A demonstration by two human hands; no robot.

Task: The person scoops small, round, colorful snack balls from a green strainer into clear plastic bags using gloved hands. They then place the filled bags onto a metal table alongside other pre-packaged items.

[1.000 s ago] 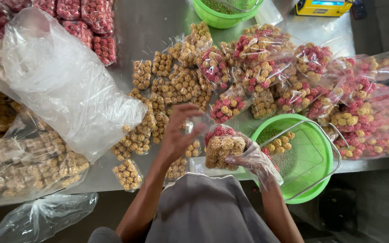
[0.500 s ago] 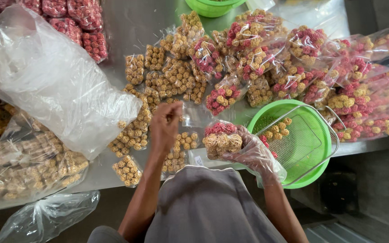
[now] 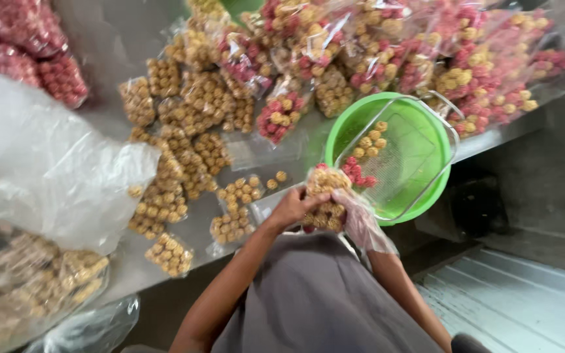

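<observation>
My left hand (image 3: 292,206) presses its fingers against a small clear packet of tan and red snack balls (image 3: 327,186). My right hand (image 3: 359,219), covered by a thin plastic glove, cups the same packet from below and the right. Both hands hold it just above the table's near edge, left of a green bowl (image 3: 420,196). A few loose tan and red balls lie inside the wire strainer (image 3: 400,153) that rests in that bowl.
Many small sealed packets of tan balls (image 3: 184,140) cover the metal table (image 3: 243,153). Mixed red and tan packets (image 3: 387,46) pile up at the back right. A large clear bag (image 3: 47,163) lies at the left, red packets (image 3: 27,52) at the back left.
My left hand came down from the packets on the table and closed onto the packet in my right hand. The view shifted slightly left.
</observation>
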